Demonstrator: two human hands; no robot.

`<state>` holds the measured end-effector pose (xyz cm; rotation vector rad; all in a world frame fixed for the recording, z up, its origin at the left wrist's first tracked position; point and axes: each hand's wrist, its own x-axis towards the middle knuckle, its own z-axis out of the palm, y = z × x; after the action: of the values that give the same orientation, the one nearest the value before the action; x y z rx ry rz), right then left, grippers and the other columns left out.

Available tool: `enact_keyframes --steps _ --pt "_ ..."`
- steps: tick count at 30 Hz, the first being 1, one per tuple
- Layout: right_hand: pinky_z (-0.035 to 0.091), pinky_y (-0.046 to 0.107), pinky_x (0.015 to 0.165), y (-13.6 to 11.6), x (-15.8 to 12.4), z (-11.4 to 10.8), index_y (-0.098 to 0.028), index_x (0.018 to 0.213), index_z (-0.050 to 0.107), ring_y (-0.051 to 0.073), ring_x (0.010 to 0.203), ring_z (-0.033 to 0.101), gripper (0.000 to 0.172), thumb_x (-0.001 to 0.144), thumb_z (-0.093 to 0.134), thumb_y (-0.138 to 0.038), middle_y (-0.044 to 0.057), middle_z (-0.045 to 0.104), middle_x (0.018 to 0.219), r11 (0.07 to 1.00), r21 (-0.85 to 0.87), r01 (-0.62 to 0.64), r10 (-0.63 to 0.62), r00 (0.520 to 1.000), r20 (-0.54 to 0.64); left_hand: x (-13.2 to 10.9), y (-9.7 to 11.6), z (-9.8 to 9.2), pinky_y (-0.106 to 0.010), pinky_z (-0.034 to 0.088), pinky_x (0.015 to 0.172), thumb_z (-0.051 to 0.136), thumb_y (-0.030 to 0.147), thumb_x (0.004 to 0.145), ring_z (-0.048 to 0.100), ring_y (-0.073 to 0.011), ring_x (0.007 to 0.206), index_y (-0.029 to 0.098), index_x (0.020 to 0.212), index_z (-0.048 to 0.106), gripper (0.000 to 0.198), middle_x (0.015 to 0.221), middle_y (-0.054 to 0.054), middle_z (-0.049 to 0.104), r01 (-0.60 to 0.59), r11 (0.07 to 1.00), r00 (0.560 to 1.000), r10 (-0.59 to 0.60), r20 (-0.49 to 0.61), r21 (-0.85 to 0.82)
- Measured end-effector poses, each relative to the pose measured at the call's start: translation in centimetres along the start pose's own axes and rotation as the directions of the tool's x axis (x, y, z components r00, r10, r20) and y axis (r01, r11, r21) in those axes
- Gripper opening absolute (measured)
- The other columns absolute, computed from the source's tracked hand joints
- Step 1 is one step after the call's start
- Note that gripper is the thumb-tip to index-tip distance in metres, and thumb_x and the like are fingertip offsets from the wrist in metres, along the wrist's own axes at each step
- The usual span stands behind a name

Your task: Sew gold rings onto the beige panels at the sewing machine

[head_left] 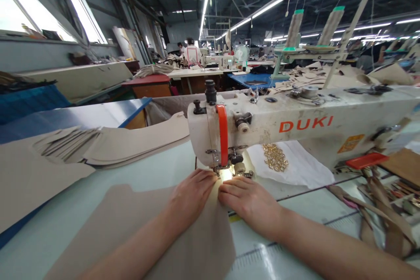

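Note:
A large flat grey-beige piece of material (138,214) lies on the pale green sewing table, its edge under the lit needle area of a white sewing machine (205,135). My left hand (193,190) rests on the piece left of the presser foot, fingers together and bent at its edge. Just right of the needle, my right hand (247,197) has its fingers closed at the same piece, close to the left fingertips. The hands and the machine head hide the stitching point and the fingertips.
Stacked cut panels (138,140) lie at the left. Gold metal rings (274,157) sit on a white cloth (303,168) behind the needle. Beige straps (377,210) hang at the right. Thread cones (294,30) stand above the machine. Other workstations and people are farther back.

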<state>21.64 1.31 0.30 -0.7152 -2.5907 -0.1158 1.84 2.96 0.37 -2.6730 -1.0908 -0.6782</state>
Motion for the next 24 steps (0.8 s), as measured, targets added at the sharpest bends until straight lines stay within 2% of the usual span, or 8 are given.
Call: enact_keyframes --steps 5,10,16,24 --pt "0.042 0.03 0.089 -0.01 0.04 0.0 -0.014 0.093 0.059 0.017 0.098 0.056 0.008 0.09 0.054 -0.019 0.005 0.064 0.106 1.0 0.017 0.024 -0.025 0.998 0.059 -0.4 0.13 -0.21 -0.032 0.056 0.085 0.037 0.022 0.092 0.064 -0.0177 0.093 0.017 0.098 0.066 0.029 0.098 -0.006 0.071 0.071 0.996 0.997 -0.073 -0.028 -0.046" --pt "0.042 0.03 0.088 0.08 0.16 -0.05 -0.014 0.092 0.059 0.018 0.096 0.056 0.009 0.09 0.053 -0.021 0.005 0.064 0.102 0.999 0.006 0.035 -0.035 0.995 0.093 -0.6 0.06 -0.24 -0.033 0.055 0.088 0.034 0.023 0.093 0.065 -0.0183 0.096 0.015 0.101 0.066 0.034 0.101 -0.007 0.071 0.041 0.999 0.999 -0.041 0.002 -0.028" --pt "0.042 0.03 0.089 0.15 0.16 -0.07 -0.014 0.092 0.059 0.018 0.098 0.056 0.009 0.091 0.052 -0.021 0.005 0.064 0.101 0.999 0.022 0.03 -0.032 0.995 0.099 -0.84 0.01 -0.02 -0.031 0.054 0.091 0.03 0.026 0.095 0.064 -0.0166 0.101 0.015 0.106 0.064 0.037 0.107 -0.008 0.07 0.062 0.998 0.997 -0.063 0.052 0.02" --pt "0.042 0.03 0.089 0.14 0.21 -0.12 -0.013 0.092 0.061 0.018 0.097 0.056 0.011 0.09 0.053 -0.021 0.006 0.064 0.102 1.0 0.01 0.028 -0.029 0.994 0.105 -0.41 0.28 -0.37 -0.028 0.05 0.094 0.029 0.019 0.094 0.063 -0.016 0.102 0.014 0.101 0.066 0.038 0.102 -0.008 0.071 -0.066 0.996 0.997 0.063 0.052 0.063"
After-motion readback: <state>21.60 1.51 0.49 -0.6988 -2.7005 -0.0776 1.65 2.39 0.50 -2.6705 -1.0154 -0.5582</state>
